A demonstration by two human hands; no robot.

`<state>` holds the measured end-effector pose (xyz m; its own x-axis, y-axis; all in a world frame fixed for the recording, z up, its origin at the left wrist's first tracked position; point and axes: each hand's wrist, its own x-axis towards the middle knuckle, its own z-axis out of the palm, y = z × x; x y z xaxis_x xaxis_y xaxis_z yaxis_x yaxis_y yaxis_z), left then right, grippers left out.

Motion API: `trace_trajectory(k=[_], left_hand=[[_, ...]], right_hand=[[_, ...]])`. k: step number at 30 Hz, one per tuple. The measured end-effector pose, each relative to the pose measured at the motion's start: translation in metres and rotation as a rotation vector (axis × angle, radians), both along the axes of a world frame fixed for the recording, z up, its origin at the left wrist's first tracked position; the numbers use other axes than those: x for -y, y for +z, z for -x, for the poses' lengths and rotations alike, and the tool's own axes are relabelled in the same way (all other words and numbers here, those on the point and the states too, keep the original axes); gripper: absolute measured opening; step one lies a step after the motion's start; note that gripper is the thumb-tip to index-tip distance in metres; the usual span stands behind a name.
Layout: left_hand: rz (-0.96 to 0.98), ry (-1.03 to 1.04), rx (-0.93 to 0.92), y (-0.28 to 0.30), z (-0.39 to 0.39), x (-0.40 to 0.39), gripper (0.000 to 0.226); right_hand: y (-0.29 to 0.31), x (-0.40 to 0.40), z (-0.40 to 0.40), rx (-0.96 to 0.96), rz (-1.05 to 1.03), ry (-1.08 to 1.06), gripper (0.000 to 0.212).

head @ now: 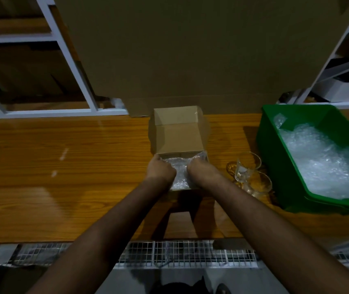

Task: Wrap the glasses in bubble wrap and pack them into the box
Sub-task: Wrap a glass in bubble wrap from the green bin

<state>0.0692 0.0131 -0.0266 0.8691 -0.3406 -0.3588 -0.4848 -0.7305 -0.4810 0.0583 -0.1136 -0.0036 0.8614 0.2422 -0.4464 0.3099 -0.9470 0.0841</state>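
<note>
Two hands down in the box, two bare glasses waiting just to the right.

Both hands pressed into the bubble wrap (177,172) inside the open cardboard box (180,136): left hand (161,169) curled over the wrap at the near-left corner, right hand (198,168) curled likewise at the near-right; whether pinching the sheet or only pushing it down, cannot tell. Glasses (247,172) unwrapped on the wooden table (63,166), just beside the box on the right-hand side, between it and the green bin (275,145) of spare wrap (322,160). Nearer by far to the right hand, lying to its right and slightly toward the body; likely a short sideways reach. Long axis of the glasses hard to read through the clear walls.
</note>
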Motion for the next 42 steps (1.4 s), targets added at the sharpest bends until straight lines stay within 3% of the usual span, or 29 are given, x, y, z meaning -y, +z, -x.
trace_trajectory(k=[4,9,12,14,16,19,24,26,29,36,42], left_hand=[[0.074,-0.041,0.011,0.003,0.0,-0.006,0.016],[0.278,-0.088,0.134,0.022,0.014,-0.012,0.02],[0.646,-0.058,0.161,0.021,0.041,-0.002,0.032],[1.01,0.019,0.031,0.016,0.067,0.018,0.033],[1.215,0.082,-0.111,0.007,0.089,0.046,0.036],[1.357,0.117,-0.143,-0.011,0.105,0.085,0.047],[1.477,0.105,-0.123,-0.04,0.111,0.122,0.055],[1.488,0.129,-0.161,-0.047,0.111,0.131,0.061],[1.512,0.204,-0.204,-0.054,0.106,0.142,0.076],[1.593,0.286,-0.179,-0.066,0.105,0.159,0.097],[1.667,0.299,0.012,-0.071,0.108,0.163,0.115]], right_hand=[[0.01,0.004,0.004,0.014,-0.044,0.003,0.007],[0.025,0.032,0.036,0.393,-0.419,-0.045,0.037],[0.014,0.057,0.076,0.622,-0.688,-0.116,0.032],[0.005,0.074,0.102,0.724,-0.837,-0.208,0.026],[0.006,0.089,0.121,0.833,-0.927,-0.336,0.023],[0.026,0.115,0.141,0.99,-0.991,-0.44,0.021],[0.057,0.181,0.15,1.14,-0.903,-0.546,0.016],[0.061,0.219,0.144,1.085,-0.832,-0.661,0.015],[0.063,0.282,0.126,0.752,-0.579,-0.822,0.021],[0.059,0.317,0.06,0.184,-0.22,-0.557,0.049],[0.022,0.311,0.029,-0.005,0.039,-0.525,0.07]])
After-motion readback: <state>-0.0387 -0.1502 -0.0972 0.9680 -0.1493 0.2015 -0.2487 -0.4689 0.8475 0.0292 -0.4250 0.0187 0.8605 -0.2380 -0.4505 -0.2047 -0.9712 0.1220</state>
